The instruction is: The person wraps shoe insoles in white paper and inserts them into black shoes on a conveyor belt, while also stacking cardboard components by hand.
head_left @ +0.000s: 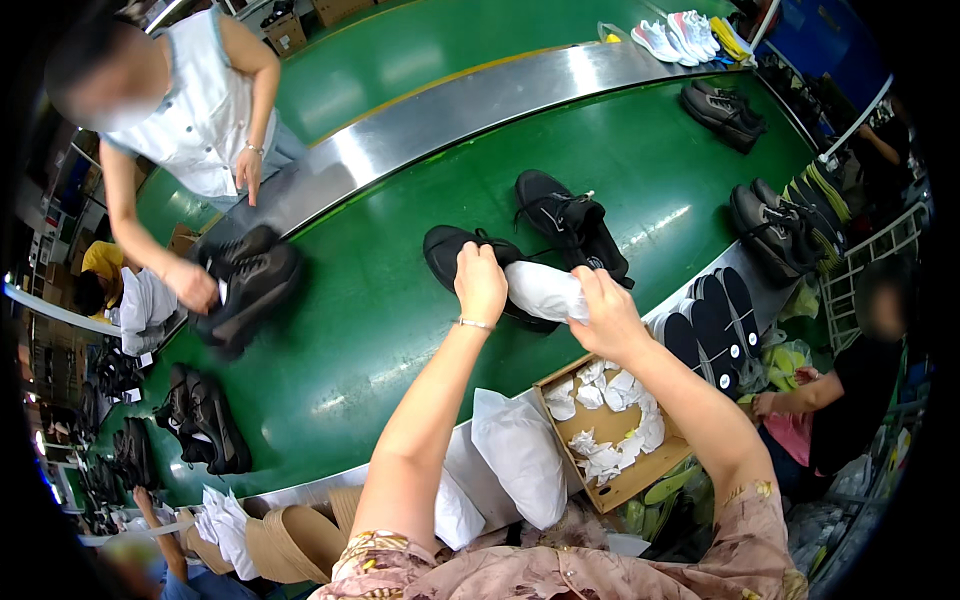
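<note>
Left hand: the left hand (481, 283), near the middle of the frame, is curled around the collar of a black sneaker (470, 262), fingers closed on its rim.
Right hand: the right hand (607, 316), just right of centre, pinches one end of a white paper wad (543, 290) between thumb and fingers.
Paper wad: it sits between the two hands, its left end against the sneaker's opening; whether it is partly inside I cannot tell.
Sneaker: it lies on the green conveyor belt (400, 300), toe pointing toward the upper left of the frame.
Second sneaker: another black lace-up shoe (567, 218) lies just beyond, above and right of the hands.
Cardboard box: an open box (625, 478) of crumpled white paper sits at lower right of centre, beside the right forearm.
White bags: stuffed white bags (522, 455) lie on the belt's near edge, between the forearms.
Insoles: dark insoles (712, 322) are stacked right of the right hand.
Co-worker: a person in a sleeveless pale top (195, 110), upper left, holds a black shoe (245, 285) with one hand.
Other shoes: dark pairs (785, 225) at the right edge, pale sneakers (685, 35) at the top.
</note>
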`<state>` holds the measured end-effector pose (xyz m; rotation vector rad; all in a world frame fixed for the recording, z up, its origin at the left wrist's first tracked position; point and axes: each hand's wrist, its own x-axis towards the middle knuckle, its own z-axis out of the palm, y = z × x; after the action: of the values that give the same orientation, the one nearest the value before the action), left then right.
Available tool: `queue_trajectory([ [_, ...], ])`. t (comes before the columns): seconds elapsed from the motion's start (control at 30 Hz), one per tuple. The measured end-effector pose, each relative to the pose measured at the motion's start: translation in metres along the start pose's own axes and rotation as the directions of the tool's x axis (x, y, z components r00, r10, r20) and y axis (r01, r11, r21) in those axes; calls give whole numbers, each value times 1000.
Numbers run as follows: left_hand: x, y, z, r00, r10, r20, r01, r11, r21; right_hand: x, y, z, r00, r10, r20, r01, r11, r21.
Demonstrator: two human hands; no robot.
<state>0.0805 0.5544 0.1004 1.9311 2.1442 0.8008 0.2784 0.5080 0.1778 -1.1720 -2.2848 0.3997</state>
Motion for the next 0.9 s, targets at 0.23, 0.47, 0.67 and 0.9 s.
queue_trajectory([
  [0.23, -1, -19, -2, 989, 124, -82, -145, 921, -362, 35, 9, 121, 972, 140, -188, -142, 990, 3],
  [0.47, 7, -27, -1, 993, 103, -49, -114, 865, -489, 64, -8, 58, 884, 164, 438, -29, 954, -299],
  [0.67, 20, -23, 6, 975, 214, -58, -208, 792, -574, 48, 21, 105, 959, 131, 253, -99, 986, -134],
  [0.9, 22, -25, 8, 992, 127, -7, -103, 766, -634, 69, 26, 99, 869, 209, 449, -174, 978, -117],
])
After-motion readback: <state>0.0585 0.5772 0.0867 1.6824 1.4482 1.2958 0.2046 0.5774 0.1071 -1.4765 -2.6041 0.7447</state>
